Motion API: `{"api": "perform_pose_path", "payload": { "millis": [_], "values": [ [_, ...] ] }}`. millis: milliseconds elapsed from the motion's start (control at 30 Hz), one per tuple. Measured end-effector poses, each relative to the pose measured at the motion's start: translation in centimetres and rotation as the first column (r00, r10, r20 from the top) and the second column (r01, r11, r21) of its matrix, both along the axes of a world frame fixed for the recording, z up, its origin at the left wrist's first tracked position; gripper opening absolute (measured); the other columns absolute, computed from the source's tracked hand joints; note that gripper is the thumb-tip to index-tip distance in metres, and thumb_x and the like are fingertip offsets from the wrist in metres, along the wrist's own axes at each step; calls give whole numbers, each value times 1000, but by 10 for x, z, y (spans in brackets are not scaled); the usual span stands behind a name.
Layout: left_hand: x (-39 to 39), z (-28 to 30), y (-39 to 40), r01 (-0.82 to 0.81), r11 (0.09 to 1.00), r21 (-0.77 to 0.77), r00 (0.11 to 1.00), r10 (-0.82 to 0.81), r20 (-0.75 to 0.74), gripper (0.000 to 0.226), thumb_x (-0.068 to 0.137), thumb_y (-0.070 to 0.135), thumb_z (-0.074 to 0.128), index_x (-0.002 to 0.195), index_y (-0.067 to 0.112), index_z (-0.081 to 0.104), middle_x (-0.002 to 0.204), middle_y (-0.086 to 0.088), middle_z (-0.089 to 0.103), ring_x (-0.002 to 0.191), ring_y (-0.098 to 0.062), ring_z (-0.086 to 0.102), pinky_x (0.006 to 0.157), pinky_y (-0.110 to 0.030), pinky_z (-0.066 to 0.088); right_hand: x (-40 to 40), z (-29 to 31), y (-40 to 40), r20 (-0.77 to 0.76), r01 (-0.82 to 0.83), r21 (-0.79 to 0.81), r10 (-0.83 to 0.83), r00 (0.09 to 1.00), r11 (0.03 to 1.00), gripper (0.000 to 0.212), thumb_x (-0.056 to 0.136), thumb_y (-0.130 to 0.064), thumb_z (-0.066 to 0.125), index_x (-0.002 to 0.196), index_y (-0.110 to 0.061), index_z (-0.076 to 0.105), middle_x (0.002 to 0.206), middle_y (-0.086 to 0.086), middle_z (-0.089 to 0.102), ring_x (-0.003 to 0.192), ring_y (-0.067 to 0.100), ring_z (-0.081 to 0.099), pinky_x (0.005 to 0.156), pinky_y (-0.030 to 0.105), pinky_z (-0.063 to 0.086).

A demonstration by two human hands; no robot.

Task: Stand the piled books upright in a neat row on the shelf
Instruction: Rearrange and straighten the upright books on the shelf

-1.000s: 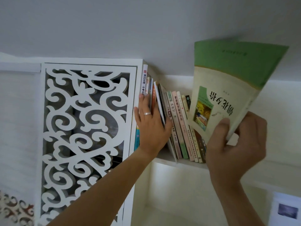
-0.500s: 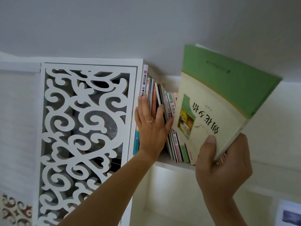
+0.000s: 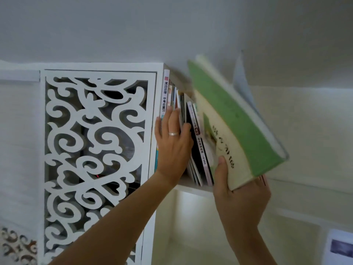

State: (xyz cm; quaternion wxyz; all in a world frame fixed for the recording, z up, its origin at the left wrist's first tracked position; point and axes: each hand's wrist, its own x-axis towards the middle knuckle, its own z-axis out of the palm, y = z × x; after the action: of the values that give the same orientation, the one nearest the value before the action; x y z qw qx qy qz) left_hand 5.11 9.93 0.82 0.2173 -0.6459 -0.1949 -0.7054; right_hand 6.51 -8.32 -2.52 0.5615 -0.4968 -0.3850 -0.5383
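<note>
Two walls of pale grey paint (image 3: 172,25) across the whole upper frame, meeting at a corner upper right. Below, at left, white fretwork panel (image 3: 95,150) with scrolling cut-outs. Right of it, white shelf (image 3: 193,188) at centre frame, carrying row of upright books (image 3: 183,115), leaning slightly. Above the row's right end, tilted and blurred, green-and-cream book (image 3: 235,131), lower corner gripped by right hand (image 3: 240,199), thumb on the cover, fingers curled behind. Left hand (image 3: 172,144) flat against the row's spines, fingers straight and slightly spread, silver ring (image 3: 173,133) on one.
</note>
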Motion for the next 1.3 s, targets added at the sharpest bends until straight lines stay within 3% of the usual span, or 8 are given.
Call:
{"api": "perform_pose_path", "payload": {
  "millis": [267, 433, 567, 700, 900, 1100, 1200, 1300],
  "values": [
    [12, -10, -25, 76, 985, -153, 996, -80, -23, 39, 106, 29, 51, 143, 20, 60, 166, -19, 28, 156, -36, 20, 125, -51, 21, -4, 24, -8, 33, -86, -7, 86, 996, 996, 16, 88, -6, 71, 95, 8, 72, 75, 14, 72, 58, 10, 60, 56, 10, 45],
    [7, -3, -14, 150, 971, -184, 985, -162, -52, 48, 97, 10, 67, 137, 37, 65, 167, -19, 17, 157, -38, 4, 124, -50, 11, -9, 24, -5, 52, -83, -16, 83, 995, 996, 15, 89, -7, 71, 94, 6, 73, 75, 12, 72, 55, 18, 66, 51, 17, 48],
    [11, 0, -7, 183, 969, -169, 969, -207, -138, 24, 96, 27, 76, 118, 35, 70, 169, -23, 11, 159, -39, -1, 127, -39, -9, -17, 25, -4, 87, -124, -28, 126, 988, 992, 18, 88, -3, 76, 103, 6, 73, 82, 12, 74, 61, 15, 68, 55, 20, 54],
    [12, 7, -9, 265, 950, -166, 936, -295, -194, 24, 98, 30, 73, 121, 31, 64, 170, -20, 11, 158, -40, 5, 125, -62, 11, -11, 27, -3, 106, -125, -51, 130, 986, 991, 19, 88, 0, 76, 105, 6, 73, 81, 13, 74, 60, 22, 70, 49, 28, 58],
    [4, 8, -12, 209, 973, -97, 942, -227, -249, 44, 98, 16, 39, 120, 33, 72, 167, -27, 17, 156, -43, 5, 122, -61, 12, 2, 28, -8, -6, -120, -12, 120, 993, 993, 18, 90, -3, 74, 103, 9, 70, 87, 15, 74, 84, -7, 53, 69, -7, 40],
    [-4, 9, -7, 309, 935, -176, 923, -340, -182, 51, 81, -8, 73, 114, 30, 77, 166, -22, 23, 155, -45, 19, 120, -63, 27, 12, 12, -3, 45, -127, 61, 124, 991, 990, 27, 83, 6, 76, 107, 12, 67, 92, 3, 67, 91, 0, 57, 76, -7, 40],
    [-9, 18, -8, 360, 898, -251, 901, -404, -155, 52, 77, -8, 75, 112, 31, 79, 164, -20, 28, 152, -45, 25, 111, -59, 35, 10, -1, 0, 106, -179, 84, 170, 980, 980, 45, 84, -4, 77, 124, -2, 57, 110, -7, 59, 104, -4, 55, 90, 2, 46],
    [-14, 28, -9, 353, 870, -343, 886, -429, -177, 63, 72, -9, 74, 118, 34, 77, 162, -18, 26, 149, -43, 26, 107, -54, 33, 14, -16, 4, 56, -270, 80, 266, 962, 960, 58, 87, -18, 78, 135, -8, 48, 126, 9, 63, 120, 22, 64, 98, 31, 56]
  ]
}}
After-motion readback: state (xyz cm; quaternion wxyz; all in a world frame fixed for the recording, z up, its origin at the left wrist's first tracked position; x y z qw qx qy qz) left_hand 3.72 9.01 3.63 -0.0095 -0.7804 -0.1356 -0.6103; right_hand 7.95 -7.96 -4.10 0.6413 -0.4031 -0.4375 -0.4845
